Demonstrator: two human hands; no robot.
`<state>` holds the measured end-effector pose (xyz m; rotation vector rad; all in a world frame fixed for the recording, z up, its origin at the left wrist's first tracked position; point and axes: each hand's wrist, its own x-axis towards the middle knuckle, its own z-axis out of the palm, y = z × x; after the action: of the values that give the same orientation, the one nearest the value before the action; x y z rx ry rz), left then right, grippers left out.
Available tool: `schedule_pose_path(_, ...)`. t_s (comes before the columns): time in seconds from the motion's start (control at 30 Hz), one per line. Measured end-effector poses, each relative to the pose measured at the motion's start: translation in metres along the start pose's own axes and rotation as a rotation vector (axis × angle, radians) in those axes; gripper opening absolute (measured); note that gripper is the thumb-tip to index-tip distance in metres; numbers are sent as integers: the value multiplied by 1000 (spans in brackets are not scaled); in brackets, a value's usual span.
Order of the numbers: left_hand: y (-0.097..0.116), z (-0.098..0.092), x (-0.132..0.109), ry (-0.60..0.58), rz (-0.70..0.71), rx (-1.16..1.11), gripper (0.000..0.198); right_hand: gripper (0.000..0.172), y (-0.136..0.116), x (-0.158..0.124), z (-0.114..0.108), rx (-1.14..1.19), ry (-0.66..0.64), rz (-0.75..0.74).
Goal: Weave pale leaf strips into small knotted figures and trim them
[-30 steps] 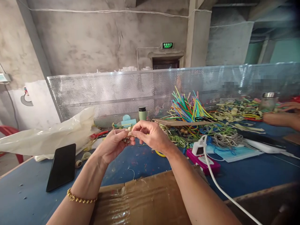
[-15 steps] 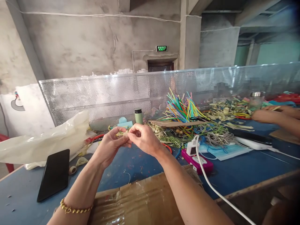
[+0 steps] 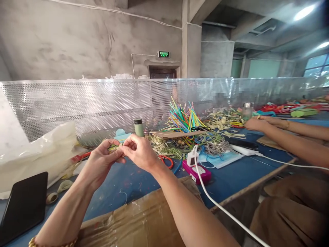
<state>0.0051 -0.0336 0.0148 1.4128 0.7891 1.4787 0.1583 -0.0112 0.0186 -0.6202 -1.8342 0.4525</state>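
Observation:
My left hand and my right hand meet above the blue table, fingertips pinched together on a small pale and green piece. Most of that piece is hidden by the fingers. A gold bracelet sits on my left wrist. Behind my hands stand a green bottle and a light blue object. To the right lies a heap of coloured strips and cords.
A black phone lies at the left beside a pale plastic bag. A cardboard box is under my forearms. A pink device with a white cable, red scissors and another person's arms are to the right. A perforated metal screen backs the table.
The view has swung to the right, so the phone and bag slid left and the neighbour's arms came further into sight. My hands stay pinched together on the small piece.

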Motion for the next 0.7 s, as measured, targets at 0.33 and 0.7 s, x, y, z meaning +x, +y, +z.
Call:
schedule_pose_path(0.33, 1, 3, 1, -57, 4, -80, 34, 17, 3, 3, 0, -6, 50, 57)
schedule_pose_path(0.7, 0, 4, 4, -20, 26, -141, 28, 13, 6, 4, -1, -11, 37, 132)
